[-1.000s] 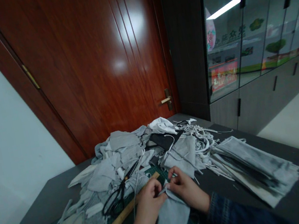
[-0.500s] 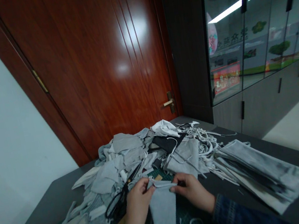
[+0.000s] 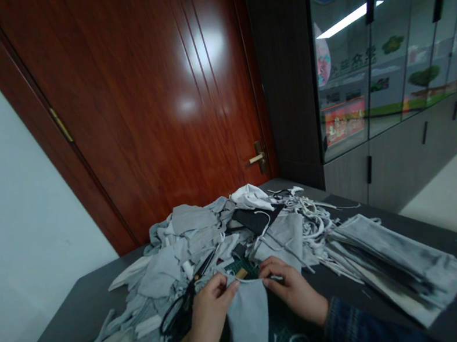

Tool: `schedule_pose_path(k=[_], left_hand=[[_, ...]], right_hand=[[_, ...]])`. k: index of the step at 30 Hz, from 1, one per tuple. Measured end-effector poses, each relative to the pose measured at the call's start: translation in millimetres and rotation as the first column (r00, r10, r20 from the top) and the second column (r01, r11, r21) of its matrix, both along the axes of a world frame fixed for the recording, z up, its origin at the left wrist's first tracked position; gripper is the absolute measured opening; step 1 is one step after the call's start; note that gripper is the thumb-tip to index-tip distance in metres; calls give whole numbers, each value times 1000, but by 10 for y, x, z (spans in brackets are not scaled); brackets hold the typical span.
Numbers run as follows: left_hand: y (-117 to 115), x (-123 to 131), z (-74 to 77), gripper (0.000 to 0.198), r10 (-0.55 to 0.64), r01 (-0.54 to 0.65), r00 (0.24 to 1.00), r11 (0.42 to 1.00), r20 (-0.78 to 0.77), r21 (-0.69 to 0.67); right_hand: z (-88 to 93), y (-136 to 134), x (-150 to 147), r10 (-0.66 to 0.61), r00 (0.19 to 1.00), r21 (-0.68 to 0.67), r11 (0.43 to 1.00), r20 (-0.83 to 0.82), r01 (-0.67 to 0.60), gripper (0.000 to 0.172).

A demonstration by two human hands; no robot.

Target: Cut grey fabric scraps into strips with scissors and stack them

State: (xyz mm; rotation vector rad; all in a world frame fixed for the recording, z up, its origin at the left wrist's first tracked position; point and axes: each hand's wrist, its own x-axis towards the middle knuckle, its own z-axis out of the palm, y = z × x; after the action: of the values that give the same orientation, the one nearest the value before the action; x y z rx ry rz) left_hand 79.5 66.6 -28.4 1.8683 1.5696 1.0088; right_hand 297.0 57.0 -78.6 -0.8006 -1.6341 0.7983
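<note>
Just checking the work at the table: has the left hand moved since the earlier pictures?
Yes: the left hand, holding the grey fabric piece, has moved up and left, closer to the black-handled scissors.

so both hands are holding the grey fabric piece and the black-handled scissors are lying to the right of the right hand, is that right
Not quite: the black-handled scissors lie to the left of the left hand, not to the right of the right hand, as the head view shows. Both hands are holding the grey fabric piece, as you said.
</note>
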Motion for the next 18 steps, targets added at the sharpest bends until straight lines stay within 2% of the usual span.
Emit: schedule_pose_path(k=[2,4,7,9,11,14,18], left_hand=[[6,-4,-18,37,-6,5,1000,1000,21,6],[13,-8,-38,37,4,-5,998,1000,58,25],[21,-23,-63,34,12,-21,987,998,160,58],[18,-35,-67,33,12,-27,975,998,222,63],[8,-39,-52,33,12,-29,966,998,257,61],[-23,-9,-6,30,-23,2,959,997,282,76],[-93,113,2,23,-127,121,958,992,256,41]], right_hand=[[1,16,14,-14,998,-47,999,-62,12,36],[-5,19,10,31,983,-176,982,-180,-63,41],[-30,12,-29,104,918,-400,877,-384,-266,50],[-51,14,-56,126,902,-462,825,-413,-327,56],[-62,24,-64,145,917,-455,832,-371,-316,58],[-44,26,-47,143,938,-389,882,-315,-265,57],[3,-38,-56,173,951,-271,932,-256,-243,52]])
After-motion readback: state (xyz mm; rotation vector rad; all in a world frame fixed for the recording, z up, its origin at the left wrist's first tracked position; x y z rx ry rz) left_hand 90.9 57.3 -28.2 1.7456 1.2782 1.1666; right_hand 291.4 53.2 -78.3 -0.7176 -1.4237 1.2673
